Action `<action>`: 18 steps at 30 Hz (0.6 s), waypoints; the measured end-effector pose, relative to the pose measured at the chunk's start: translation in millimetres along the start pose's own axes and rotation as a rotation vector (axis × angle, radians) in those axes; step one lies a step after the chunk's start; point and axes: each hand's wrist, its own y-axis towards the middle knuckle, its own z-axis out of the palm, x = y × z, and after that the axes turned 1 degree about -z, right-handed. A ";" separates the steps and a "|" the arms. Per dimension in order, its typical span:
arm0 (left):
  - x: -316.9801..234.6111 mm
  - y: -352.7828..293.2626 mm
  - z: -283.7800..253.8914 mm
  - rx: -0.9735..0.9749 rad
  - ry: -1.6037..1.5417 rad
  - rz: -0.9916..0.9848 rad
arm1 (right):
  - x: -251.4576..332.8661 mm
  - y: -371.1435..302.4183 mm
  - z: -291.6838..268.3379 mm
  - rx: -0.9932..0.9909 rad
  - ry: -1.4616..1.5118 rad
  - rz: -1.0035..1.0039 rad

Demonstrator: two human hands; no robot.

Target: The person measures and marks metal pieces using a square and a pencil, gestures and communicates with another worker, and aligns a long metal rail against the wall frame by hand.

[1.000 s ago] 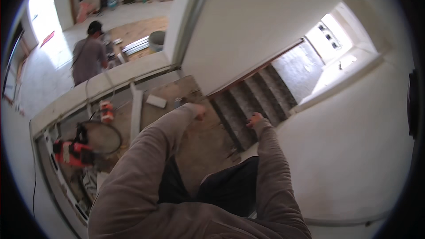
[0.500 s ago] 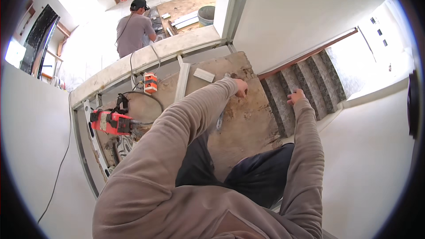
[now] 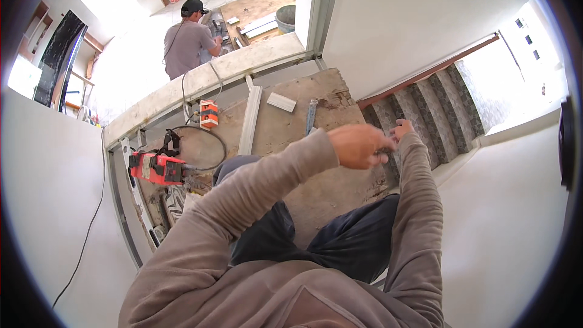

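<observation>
Tool [image 3: 311, 116], slim and straight, blue-grey in colour with a dull, worn look, lying roughly far to near on a brown panel [image 3: 331, 197], a little left of and beyond the left hand [image 3: 361, 146]. Near end lost against the left sleeve [image 3: 303, 161]; exact kind too small to name. Just right of it, a dark, rough patch in the panel's surface; farther right, a ragged edge beside grey patterned steps [image 3: 419, 118].

Left hand raised over the panel's right part, back upward, fingers bent and pointing right toward the right hand [image 3: 402, 129]. Right hand in front of the steps, fingers curled leftward. Both hands very near each other, contact unclear. Grip of each impossible to judge: fingertips blurred or small, perhaps around something tiny, perhaps bare.

To the left of the tool, a short, pale, ridged block [image 3: 281, 102], then a long whitish strip [image 3: 249, 120]. Farther left, an orange-and-white box [image 3: 208, 113] and, nearer, a red-and-black power tool [image 3: 156, 168].
</observation>
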 end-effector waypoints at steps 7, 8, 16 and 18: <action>39.6 -7.7 46.7 0.590 0.348 -0.154 | 24.1 -23.3 13.7 -0.021 -0.081 -0.028; 41.7 -2.2 51.1 0.585 0.351 -0.145 | 19.9 -23.0 7.1 -0.050 -0.056 -0.035; 77.0 23.8 85.1 0.678 0.240 -0.044 | 21.2 -26.7 4.5 -0.042 -0.047 0.025; 85.0 20.4 91.8 0.686 0.240 -0.046 | 27.0 -24.0 20.3 -0.016 -0.064 0.018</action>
